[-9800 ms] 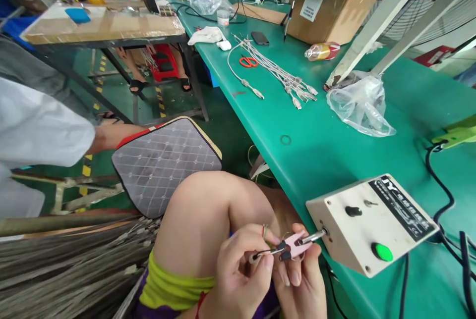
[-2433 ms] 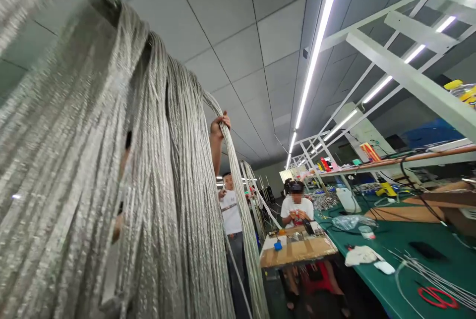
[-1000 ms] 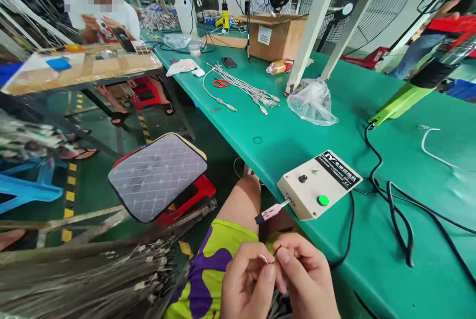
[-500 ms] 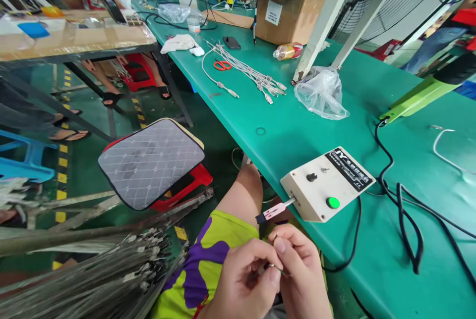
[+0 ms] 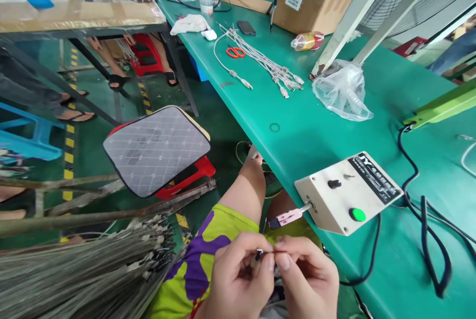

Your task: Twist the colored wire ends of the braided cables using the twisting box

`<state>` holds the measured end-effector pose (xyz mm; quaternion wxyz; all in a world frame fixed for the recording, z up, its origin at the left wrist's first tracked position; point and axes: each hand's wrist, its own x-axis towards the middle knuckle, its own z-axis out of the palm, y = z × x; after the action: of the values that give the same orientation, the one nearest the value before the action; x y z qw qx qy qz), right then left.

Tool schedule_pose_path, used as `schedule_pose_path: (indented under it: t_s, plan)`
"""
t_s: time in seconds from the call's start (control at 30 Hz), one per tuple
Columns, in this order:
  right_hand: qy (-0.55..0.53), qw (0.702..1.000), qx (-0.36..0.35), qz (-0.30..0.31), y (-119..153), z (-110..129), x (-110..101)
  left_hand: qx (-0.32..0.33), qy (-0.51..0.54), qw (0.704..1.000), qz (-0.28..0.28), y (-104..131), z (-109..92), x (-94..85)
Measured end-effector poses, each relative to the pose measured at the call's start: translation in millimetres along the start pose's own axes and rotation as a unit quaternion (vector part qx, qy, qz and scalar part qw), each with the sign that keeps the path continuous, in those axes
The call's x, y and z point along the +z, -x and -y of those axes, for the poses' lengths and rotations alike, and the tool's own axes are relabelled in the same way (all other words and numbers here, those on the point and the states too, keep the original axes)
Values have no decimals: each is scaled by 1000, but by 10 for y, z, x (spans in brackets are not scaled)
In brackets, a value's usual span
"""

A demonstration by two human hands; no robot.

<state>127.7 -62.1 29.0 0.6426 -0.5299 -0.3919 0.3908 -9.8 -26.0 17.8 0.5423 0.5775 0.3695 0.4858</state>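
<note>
My left hand (image 5: 241,277) and my right hand (image 5: 309,275) meet over my lap, thumbs and forefingers pinched together. A thin dark wire (image 5: 267,251) runs between their fingertips, with a small silvery bit near the left thumb; the rest of it is hidden in my fingers. Just beyond the hands, a beige control box (image 5: 334,210) with a black knob and a green button sits at the table edge. From its side a pink-and-black tip (image 5: 286,218) on a metal shaft points toward my lap.
White USB cables (image 5: 260,59) and orange scissors (image 5: 235,52) lie on the green table (image 5: 256,111). A plastic bag (image 5: 344,91), a bottle (image 5: 307,41) and a carton (image 5: 308,2) are farther back. Left are a cushioned stool (image 5: 158,150) and a grey cable bundle (image 5: 92,269).
My fingertips have come closer together, and the wire now stretches level between them. The view has shifted down and left, so the table items appear farther right.
</note>
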Motion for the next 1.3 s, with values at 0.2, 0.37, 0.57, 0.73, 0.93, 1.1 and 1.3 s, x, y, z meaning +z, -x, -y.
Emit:
schedule_pose_path:
  t_s: [0.2,0.37,0.57,0.73,0.93,1.1,1.3]
  plan:
    - [-63,997,44,-18,56,-109,1,-48,25,997,-57,72,35,63]
    - [-74,988,72,-112,-88,-38,50,-60,18,991,-121,39,70,44]
    - [-121,969,181,-115,-194,-47,113,-56,32,988,-139,-149,12,21]
    - [-259,934,218,-115,-225,-28,202,-46,50,987,-144,-169,11,55]
    - [-272,933,206,-115,-211,-68,188,-52,51,990,-120,-122,94,72]
    - [-264,935,209,-113,-216,-107,165,-52,53,991,-111,-166,103,115]
    - [-110,967,214,-80,-120,-9,125,-74,53,992,-84,-76,151,98]
